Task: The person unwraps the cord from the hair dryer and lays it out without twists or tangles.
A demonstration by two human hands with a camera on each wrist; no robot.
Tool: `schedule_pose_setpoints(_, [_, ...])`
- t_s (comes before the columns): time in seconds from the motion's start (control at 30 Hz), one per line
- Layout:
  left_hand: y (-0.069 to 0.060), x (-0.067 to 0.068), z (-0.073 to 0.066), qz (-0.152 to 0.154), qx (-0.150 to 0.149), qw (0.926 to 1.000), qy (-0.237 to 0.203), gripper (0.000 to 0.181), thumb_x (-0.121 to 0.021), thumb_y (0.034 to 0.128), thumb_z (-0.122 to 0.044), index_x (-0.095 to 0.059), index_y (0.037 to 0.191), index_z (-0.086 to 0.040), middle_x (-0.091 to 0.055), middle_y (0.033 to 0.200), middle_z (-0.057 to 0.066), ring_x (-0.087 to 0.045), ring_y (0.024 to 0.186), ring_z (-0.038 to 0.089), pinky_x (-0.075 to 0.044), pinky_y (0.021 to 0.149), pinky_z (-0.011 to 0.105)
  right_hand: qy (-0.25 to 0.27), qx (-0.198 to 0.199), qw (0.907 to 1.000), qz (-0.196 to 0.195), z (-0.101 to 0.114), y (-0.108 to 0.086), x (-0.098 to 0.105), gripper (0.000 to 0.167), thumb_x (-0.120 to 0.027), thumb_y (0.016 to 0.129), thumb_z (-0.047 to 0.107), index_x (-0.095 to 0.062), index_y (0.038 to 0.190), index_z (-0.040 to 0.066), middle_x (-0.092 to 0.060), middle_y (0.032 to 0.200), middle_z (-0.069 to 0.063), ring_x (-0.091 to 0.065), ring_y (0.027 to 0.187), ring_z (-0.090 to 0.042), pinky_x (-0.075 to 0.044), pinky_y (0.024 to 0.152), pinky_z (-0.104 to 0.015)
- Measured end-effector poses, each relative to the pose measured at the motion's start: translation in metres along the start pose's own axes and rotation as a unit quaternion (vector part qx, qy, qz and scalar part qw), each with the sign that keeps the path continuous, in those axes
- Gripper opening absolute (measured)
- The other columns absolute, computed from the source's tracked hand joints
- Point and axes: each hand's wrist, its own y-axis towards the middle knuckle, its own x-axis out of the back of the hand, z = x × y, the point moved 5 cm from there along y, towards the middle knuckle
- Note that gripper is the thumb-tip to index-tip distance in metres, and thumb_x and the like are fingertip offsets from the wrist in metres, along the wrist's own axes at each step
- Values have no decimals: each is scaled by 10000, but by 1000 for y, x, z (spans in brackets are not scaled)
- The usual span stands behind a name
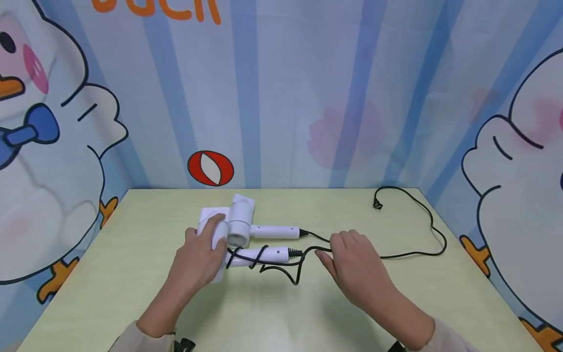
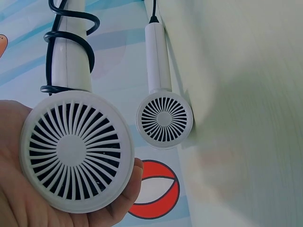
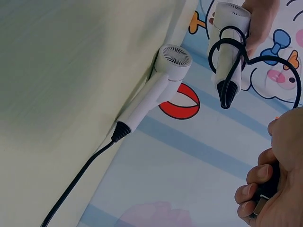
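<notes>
My left hand grips the barrel of a white hair dryer, fingers curled round it; the left wrist view shows its round vent grille. A black cord is wound in loose coils around that dryer's handle and runs to my right hand. In the right wrist view the curled right fingers hold a black piece with a metal part, apparently the plug. Just beyond the held dryer, a second white hair dryer lies on the table, its handle pointing right.
The second dryer's black cord passes behind my right hand and loops over the right side of the pale table. Its plug lies near the back edge. A blue-striped curtain with cartoon ducks surrounds the table.
</notes>
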Motion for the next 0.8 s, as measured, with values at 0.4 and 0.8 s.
schedule_pose_setpoints(0.4, [3, 0, -2, -50, 33, 10000, -20, 579, -478, 1024, -366, -320, 1574, -275, -465, 1168, 251, -568, 828, 343, -505, 566, 376, -87, 72, 9997, 232, 7, -8, -10, 391, -614, 993, 364, -423, 769, 108, -331, 677, 34, -318, 621, -152, -310, 613, -285])
schedule_pose_setpoints(0.8, [3, 2, -3, -63, -5, 10000, 13, 573, -473, 1026, -371, -323, 1572, -281, -463, 1166, 261, -562, 809, 341, -493, 556, 374, -171, 298, 9987, 388, 12, -16, -21, 416, -558, 1017, 396, -399, 756, 115, -309, 663, 43, -334, 633, -148, -349, 635, -287])
